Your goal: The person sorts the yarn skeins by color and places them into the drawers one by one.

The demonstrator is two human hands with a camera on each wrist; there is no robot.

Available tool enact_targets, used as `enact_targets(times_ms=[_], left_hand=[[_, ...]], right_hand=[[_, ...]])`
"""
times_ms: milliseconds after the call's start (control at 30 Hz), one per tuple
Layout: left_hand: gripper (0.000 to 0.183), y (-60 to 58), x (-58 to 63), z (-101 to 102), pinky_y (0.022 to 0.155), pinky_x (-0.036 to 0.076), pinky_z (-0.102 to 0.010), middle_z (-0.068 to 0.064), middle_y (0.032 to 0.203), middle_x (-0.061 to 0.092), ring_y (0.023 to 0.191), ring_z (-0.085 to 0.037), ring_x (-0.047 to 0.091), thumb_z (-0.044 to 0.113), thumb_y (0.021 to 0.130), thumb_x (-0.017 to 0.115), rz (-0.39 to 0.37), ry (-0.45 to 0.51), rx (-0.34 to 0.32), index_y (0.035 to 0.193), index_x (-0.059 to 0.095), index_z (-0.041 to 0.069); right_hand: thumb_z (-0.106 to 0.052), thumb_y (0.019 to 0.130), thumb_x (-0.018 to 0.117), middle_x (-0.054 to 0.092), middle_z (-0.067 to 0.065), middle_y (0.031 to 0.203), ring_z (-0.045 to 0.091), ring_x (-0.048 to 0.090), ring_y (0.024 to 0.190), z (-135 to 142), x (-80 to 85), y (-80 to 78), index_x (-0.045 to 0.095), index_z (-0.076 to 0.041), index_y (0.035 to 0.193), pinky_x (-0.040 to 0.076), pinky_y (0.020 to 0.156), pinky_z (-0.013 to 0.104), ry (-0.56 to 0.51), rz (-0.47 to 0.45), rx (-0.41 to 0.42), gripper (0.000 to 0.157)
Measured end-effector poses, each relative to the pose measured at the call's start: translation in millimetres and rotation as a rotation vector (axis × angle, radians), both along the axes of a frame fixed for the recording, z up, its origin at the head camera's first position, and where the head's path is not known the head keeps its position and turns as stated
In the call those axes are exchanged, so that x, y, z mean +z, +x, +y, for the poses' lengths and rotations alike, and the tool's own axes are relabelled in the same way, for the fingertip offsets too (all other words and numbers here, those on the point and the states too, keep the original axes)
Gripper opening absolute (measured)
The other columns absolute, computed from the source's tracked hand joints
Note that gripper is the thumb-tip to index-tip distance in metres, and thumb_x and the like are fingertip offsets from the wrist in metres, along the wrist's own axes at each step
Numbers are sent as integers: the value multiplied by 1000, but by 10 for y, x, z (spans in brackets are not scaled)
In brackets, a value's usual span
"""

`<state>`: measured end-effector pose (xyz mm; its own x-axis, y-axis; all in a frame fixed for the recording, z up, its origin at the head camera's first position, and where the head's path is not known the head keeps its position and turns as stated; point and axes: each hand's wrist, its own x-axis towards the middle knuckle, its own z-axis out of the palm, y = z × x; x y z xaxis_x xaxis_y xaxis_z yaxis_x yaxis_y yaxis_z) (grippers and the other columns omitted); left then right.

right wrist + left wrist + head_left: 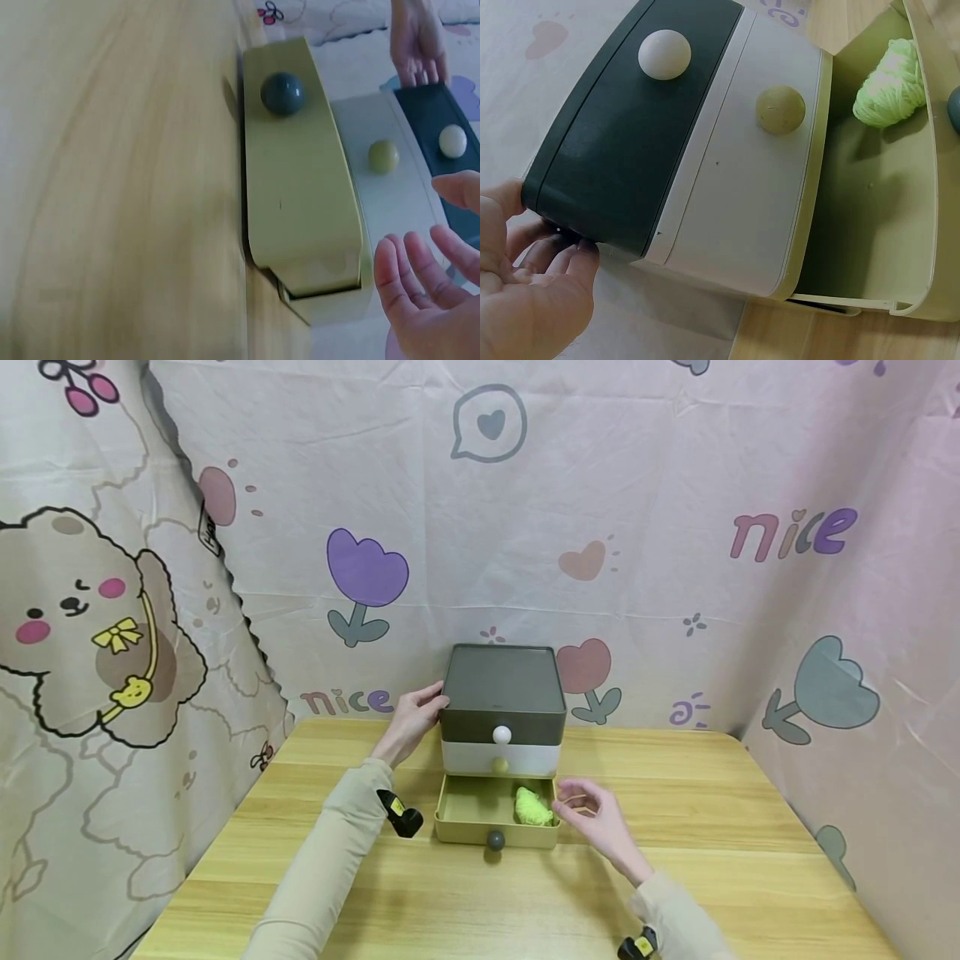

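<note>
A small three-tier drawer unit stands on the table, with a dark top, a white middle and an olive bottom. Its bottom drawer is pulled out, and a small ball of bright green yarn lies at the right side inside. My left hand rests on the left side of the dark top tier, thumb at the upper edge in the left wrist view. Beside the drawer's right wall is my right hand, its fingers loosely bent and holding nothing. The yarn is hidden in the right wrist view.
The unit stands near the back edge of the wooden table. Behind it hangs a printed curtain. Round knobs stick out from the drawer fronts: white, olive and dark grey.
</note>
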<state>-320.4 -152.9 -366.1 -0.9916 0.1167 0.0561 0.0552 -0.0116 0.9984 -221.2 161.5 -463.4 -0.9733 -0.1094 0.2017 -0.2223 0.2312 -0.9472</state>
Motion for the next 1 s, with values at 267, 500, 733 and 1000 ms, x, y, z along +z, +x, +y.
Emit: enact_targets(times_ms=[267, 500, 733, 1000], left_hand=[[56, 5, 2, 4, 125, 26, -46, -15, 168, 22, 153, -30, 26, 7, 103, 50, -3, -7, 6, 156, 31, 0], [56, 9, 9, 9, 124, 26, -45, -15, 167, 23, 152, -29, 28, 7, 103, 50, 3, -8, 6, 156, 32, 0], [56, 21, 22, 4, 124, 28, -44, -16, 167, 24, 143, -28, 37, 8, 103, 49, 1, -16, 10, 156, 31, 2], [56, 17, 20, 6, 125, 27, -44, -15, 167, 22, 149, -28, 30, 8, 103, 49, -4, -17, 0, 156, 30, 2]], right_hand=[[0, 85, 75, 69, 23, 102, 7, 66, 82, -101, -37, 171, 64, 8, 119, 59, 76, 20, -34, 0, 11, 37], [-2, 84, 76, 73, 25, 98, 4, 68, 78, -199, -98, 272, 63, 11, 116, 60, 75, 20, -24, 0, 20, 36], [-5, 85, 77, 74, 28, 92, 15, 73, 70, -332, -151, 321, 64, 13, 108, 63, 63, 40, -58, -54, 23, 31], [-4, 84, 77, 74, 30, 95, 20, 75, 75, -475, -237, 320, 67, 12, 109, 63, 67, 30, -55, -26, 97, 31]])
